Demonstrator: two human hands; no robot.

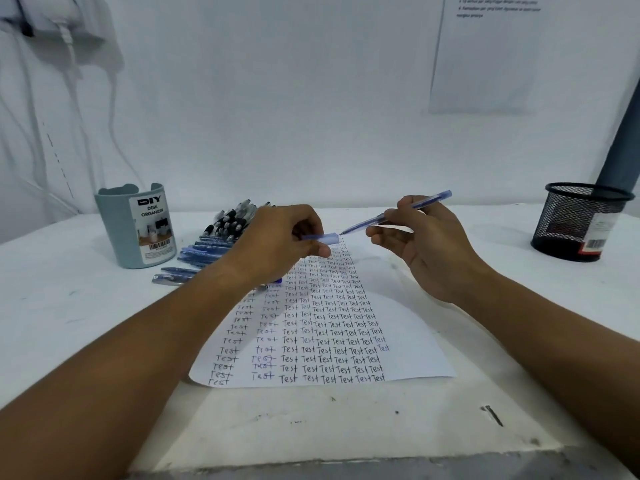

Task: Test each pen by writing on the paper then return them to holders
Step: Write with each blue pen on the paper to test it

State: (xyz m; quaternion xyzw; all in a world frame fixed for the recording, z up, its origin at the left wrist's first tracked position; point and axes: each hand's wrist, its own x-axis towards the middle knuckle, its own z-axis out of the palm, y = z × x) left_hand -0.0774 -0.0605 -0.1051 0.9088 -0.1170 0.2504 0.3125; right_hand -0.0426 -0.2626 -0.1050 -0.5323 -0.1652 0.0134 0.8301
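Note:
My right hand [426,244] holds a translucent blue pen [429,199] above the far end of the paper, its bare tip pointing left. My left hand [277,244] pinches the pen's blue cap [327,238], whose open end sits just left of the tip. The white paper [408,344] lies on the table under both hands, covered in columns of the word "Test". A pile of blue and black pens [214,242] lies to the left of my left hand. A grey-blue desk organizer [135,226] stands at the left and a black mesh holder [578,221] at the far right.
The white table [346,424] runs to a front edge at the bottom, with a small dark screw-like thing [493,414] near it. A white wall with hanging cables [69,81] and a taped sheet [485,53] stands behind. A blue-grey pole [620,147] rises behind the mesh holder.

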